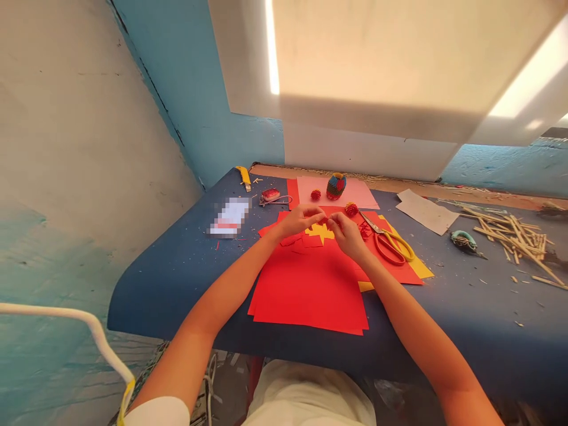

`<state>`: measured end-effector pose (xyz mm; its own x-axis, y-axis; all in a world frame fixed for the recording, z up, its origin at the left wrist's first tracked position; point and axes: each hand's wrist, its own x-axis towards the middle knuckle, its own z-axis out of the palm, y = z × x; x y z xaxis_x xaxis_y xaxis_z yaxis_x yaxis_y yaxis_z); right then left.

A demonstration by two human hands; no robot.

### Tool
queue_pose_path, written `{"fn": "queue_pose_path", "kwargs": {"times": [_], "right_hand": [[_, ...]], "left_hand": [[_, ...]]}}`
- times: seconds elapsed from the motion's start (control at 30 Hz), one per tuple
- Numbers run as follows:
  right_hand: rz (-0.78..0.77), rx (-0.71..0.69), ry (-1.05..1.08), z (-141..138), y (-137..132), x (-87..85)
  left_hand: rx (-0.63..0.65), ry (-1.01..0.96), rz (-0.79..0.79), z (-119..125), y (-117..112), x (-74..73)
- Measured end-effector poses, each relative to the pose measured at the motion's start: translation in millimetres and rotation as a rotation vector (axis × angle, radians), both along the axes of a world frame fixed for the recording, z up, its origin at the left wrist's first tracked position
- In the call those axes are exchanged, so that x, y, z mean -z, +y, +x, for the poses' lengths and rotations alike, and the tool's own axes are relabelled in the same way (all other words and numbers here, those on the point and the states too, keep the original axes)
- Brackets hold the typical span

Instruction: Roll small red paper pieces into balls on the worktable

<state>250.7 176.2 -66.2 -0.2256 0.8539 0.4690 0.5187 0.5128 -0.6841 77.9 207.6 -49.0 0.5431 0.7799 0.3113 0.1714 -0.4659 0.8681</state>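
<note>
My left hand (302, 219) and my right hand (345, 231) meet above the red paper sheets (310, 284), fingertips pinched together. Between them is a tiny red piece, seemingly paper, too small to make out well. Yellow paper pieces (320, 232) and cut red pieces (306, 240) lie under the hands. Scissors (390, 245) with red and yellow handles rest on red paper to the right. Beyond the hands sit a red-and-yellow ball (351, 209), a smaller red ball (315, 194) and a little multicoloured vase-shaped piece (336, 186) on pink paper (361, 195).
A yellow cutter (244, 177) lies at the table's back left, near a red object with a wire loop (270, 195). At right are a pale card (426, 211), a teal-handled tool (464, 241) and a heap of thin sticks (517, 236). Walls border the left and back.
</note>
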Motion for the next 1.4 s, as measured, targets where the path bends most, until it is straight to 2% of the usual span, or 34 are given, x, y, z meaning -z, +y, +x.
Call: {"fn": "queue_pose_path", "kwargs": {"times": [0.17,0.33,0.53,0.8,0.9,1.13,1.4], "right_hand": [[-0.004,0.0,-0.03,2,0,-0.3],[-0.001,-0.016,-0.082,2,-3,-1.6],[-0.001,0.004,-0.116,2,-2,-0.9],[0.003,0.03,-0.065,0,-4,0.1],[-0.018,0.012,0.03,0,-4,0.0],[-0.142,-0.035,0.269,1,0,1.6],[-0.148,-0.05,0.265,2,0,2.6]], "left_hand": [[0.074,-0.026,-0.184,-6,4,2.4],[0.099,-0.05,-0.24,-8,5,3.3],[0.06,0.001,-0.162,-5,5,5.2],[-0.126,0.115,0.201,2,-3,4.5],[-0.181,0.097,0.263,3,-4,3.6],[-0.086,0.085,0.167,3,-4,4.1],[-0.057,0.049,0.057,-1,1,7.1]]}}
